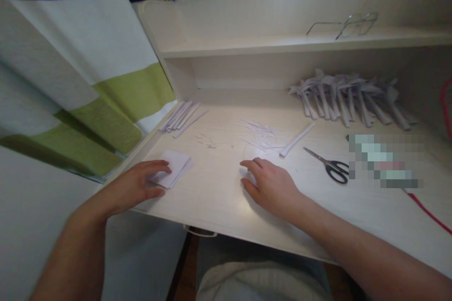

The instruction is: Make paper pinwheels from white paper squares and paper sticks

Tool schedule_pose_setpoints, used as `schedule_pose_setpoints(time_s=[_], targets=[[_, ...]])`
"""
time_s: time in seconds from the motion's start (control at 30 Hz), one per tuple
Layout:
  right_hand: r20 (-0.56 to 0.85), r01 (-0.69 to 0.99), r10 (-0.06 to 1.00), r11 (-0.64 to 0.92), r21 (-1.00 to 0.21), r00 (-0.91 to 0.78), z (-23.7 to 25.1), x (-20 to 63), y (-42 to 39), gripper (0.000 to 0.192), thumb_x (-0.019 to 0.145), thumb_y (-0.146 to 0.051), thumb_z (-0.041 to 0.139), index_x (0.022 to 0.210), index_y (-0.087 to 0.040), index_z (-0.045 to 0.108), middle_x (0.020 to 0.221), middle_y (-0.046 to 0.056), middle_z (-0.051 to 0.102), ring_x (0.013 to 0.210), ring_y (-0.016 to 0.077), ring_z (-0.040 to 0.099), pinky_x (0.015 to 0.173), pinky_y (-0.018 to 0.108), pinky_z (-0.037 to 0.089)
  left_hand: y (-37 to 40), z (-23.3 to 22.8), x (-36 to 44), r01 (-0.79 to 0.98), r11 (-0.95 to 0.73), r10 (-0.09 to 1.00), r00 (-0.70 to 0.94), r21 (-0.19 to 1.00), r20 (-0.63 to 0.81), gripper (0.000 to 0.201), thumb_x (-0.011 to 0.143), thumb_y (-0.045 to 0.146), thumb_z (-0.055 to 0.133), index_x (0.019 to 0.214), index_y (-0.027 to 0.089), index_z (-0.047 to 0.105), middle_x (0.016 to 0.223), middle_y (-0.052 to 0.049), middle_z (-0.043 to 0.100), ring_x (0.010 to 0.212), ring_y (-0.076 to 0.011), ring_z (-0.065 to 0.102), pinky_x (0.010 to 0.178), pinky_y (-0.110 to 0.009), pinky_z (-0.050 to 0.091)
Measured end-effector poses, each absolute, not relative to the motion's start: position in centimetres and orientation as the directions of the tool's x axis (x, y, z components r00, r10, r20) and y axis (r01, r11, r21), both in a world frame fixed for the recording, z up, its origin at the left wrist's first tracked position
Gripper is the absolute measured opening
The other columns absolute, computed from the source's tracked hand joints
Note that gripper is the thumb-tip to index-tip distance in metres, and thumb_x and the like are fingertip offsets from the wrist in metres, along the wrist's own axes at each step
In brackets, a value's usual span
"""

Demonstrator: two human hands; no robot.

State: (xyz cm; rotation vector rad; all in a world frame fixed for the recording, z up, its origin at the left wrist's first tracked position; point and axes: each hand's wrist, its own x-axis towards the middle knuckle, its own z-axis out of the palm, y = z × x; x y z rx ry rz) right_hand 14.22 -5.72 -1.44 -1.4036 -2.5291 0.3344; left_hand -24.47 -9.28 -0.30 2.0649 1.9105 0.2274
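At the left front of the desk lies a small stack of white paper squares (173, 169). My left hand (139, 181) is at its left edge, thumb and forefinger apart, with fingertips over the paper. My right hand (270, 186) rests low over the middle of the desk, fingers spread and curved. A bit of white paper (250, 176) shows partly beneath it; I cannot tell whether the fingers touch it. Just beyond are a pile of thin paper strips (263, 134) and one rolled paper tube (297, 140). Scissors with black handles (326, 164) lie to the right.
Several paper tubes (181, 115) lie at the back left, near tiny paper scraps (211, 146). Tubes with fringed, flared tops (342, 94) line the back right. A blurred-out object (384, 160) with a red cord (429, 211) lies right. Glasses (356, 26) sit on the shelf (247, 47).
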Motion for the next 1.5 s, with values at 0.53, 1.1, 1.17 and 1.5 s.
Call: schedule_pose_setpoints(time_s=[0.53, 1.1, 1.17, 1.5], targets=[[0.112, 0.745, 0.805, 0.584, -0.323, -0.583, -1.8, 14.8, -5.5, 0.037, 0.094, -0.025, 0.056, 0.129, -0.017, 0.064, 0.121, 0.014, 0.07, 0.109, 0.029, 0.066, 0.091, 0.041, 0.051, -7.1, 1.4, -25.2, 0.933, -0.089, 0.955, 0.179, 0.349, -0.235, 0.045, 0.077, 0.065, 0.069, 0.096, 0.027, 0.083, 0.129, -0.007, 0.073, 0.115, -0.0296, 0.07, 0.109, -0.041, 0.049], [0.38, 0.644, 0.797, 0.603, -0.47, -0.469, 0.0, 15.8, -4.7, 0.047, 0.091, -0.025, 0.065, 0.136, -0.017, 0.056, 0.126, 0.014, 0.065, 0.118, 0.0272, 0.059, 0.103, 0.044, 0.047, -8.5, 3.9, -14.5, 0.895, -0.415, 0.787, 0.265, 0.161, 0.557, 0.006, 0.09, 0.025, 0.067, 0.087, 0.022, 0.071, 0.088, 0.002, 0.068, 0.086, -0.0147, 0.064, 0.072, -0.025, 0.05], [0.47, 0.596, 0.742, 0.667, -0.447, -0.478, 1.3, 16.5, -5.2, 0.052, 0.087, -0.027, 0.069, 0.136, -0.018, 0.056, 0.129, 0.013, 0.063, 0.122, 0.0284, 0.055, 0.108, 0.046, 0.043, -9.0, 2.8, -10.4, 0.789, -0.573, 0.755, 0.401, 0.223, 0.52, 0.004, 0.09, 0.019, 0.066, 0.088, 0.021, 0.069, 0.087, -0.002, 0.066, 0.084, -0.0181, 0.062, 0.075, -0.032, 0.051], [0.266, 0.507, 0.725, 0.651, -0.565, -0.635, -1.3, 21.2, -10.6, 0.018, 0.086, -0.015, 0.069, 0.103, -0.019, 0.069, 0.101, 0.004, 0.072, 0.098, 0.0215, 0.062, 0.089, 0.037, 0.047, -12.6, -2.2, -1.1, 0.577, -0.606, 0.795, 0.471, 0.548, 0.383, 0.013, 0.091, 0.009, 0.058, 0.089, 0.021, 0.063, 0.087, -0.004, 0.066, 0.086, -0.0212, 0.06, 0.078, -0.039, 0.047]])
